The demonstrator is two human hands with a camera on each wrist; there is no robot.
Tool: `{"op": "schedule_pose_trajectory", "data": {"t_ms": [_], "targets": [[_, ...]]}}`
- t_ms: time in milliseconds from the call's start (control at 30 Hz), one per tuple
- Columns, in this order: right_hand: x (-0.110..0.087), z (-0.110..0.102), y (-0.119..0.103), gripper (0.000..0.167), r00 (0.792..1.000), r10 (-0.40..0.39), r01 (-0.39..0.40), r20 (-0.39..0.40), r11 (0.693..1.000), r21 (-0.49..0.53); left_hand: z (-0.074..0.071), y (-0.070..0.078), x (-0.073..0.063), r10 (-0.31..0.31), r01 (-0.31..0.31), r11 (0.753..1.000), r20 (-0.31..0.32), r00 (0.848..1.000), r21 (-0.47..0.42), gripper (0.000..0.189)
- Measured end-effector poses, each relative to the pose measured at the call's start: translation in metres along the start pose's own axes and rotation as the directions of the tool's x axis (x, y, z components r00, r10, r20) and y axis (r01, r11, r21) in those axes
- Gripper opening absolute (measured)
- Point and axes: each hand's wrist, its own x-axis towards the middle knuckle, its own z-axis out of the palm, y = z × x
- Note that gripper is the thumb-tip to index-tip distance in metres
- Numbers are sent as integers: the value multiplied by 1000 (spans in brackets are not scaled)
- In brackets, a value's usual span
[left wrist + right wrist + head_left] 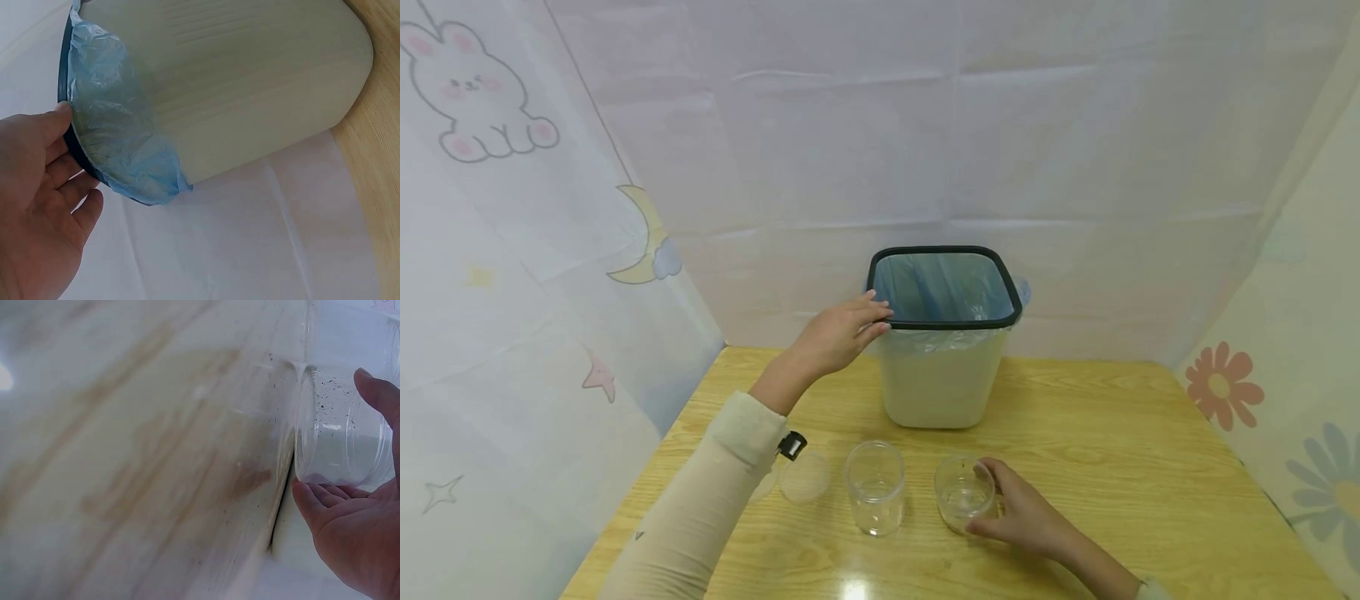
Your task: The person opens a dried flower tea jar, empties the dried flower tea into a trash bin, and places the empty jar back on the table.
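Note:
My left hand (838, 333) is at the near left corner of a pale trash bin (940, 379). In the left wrist view its thumb lies on the bin's dark rim (64, 75), fingers bent behind it. A blue bag liner (119, 119) hangs over that rim. Near the table's front, my right hand (1018, 512) holds a short clear jar (958, 500), thumb on one side and fingers on the other. Small dark specks show on this jar (344, 434) in the right wrist view. A taller clear jar (876, 492) stands upright to its left.
Two clear round lids (805, 477) lie left of the taller jar, one partly hidden by the left sleeve (700, 492). The bin stands at the back of the wooden table (1097, 433). Printed cloth (1037, 167) hangs behind and along both sides.

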Motion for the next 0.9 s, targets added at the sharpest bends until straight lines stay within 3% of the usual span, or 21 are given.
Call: {"op": "schedule_pose_trajectory", "data": {"t_ms": [300, 700, 800, 900], "targets": [[3, 5, -4, 99, 1000, 16, -16, 23, 1000, -17, 7, -4, -5, -29, 22, 993, -53, 998, -120, 47], [1, -2, -9, 116, 997, 39, -35, 68, 998, -61, 20, -7, -12, 40, -47, 995, -84, 996, -87, 70], [0, -12, -13, 110, 997, 39, -35, 74, 998, -47, 23, -10, -16, 31, -39, 995, -79, 996, -95, 77], [1, -28, -16, 94, 999, 36, -34, 31, 998, -49, 25, -14, -24, 4, -13, 994, -85, 996, -108, 79]]}}
